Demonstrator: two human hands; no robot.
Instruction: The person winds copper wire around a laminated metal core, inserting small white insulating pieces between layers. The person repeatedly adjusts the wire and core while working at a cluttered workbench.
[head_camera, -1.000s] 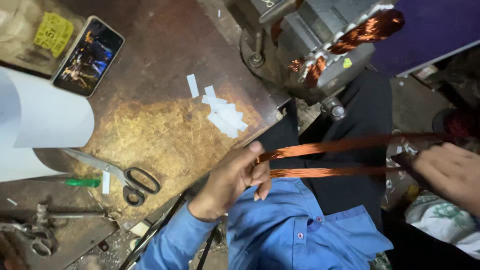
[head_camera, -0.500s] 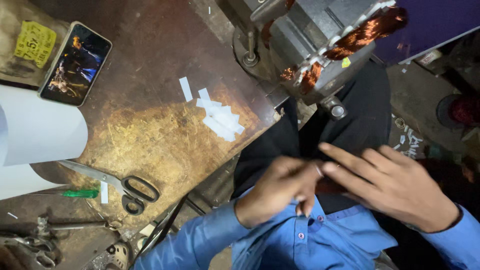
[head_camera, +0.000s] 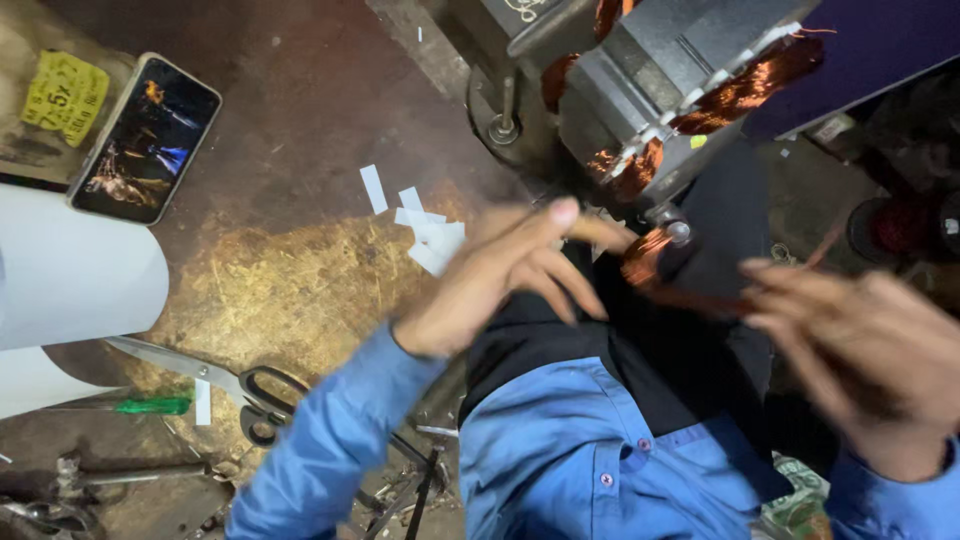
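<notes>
Head view, looking down over a worn metal workbench (head_camera: 300, 130). Copper wire coil (head_camera: 655, 268): shiny orange-brown strands bunched in a loose loop, blurred, off the bench's right edge above the person's lap, just below the grey motor stator (head_camera: 670, 70) with copper windings. Left hand (head_camera: 510, 265) spread open, fingers splayed, fingertips close to the coil; contact cannot be told through the blur. Right hand (head_camera: 860, 350) also blurred, fingers loosely curled near the strand trailing right; cannot tell whether it grips the wire. On the bench: white paper slips (head_camera: 425, 225) near the right edge, scissors (head_camera: 215, 385) at the near edge, phone (head_camera: 145, 138) toward the far-left corner, white paper roll (head_camera: 70, 265) at the left edge.
</notes>
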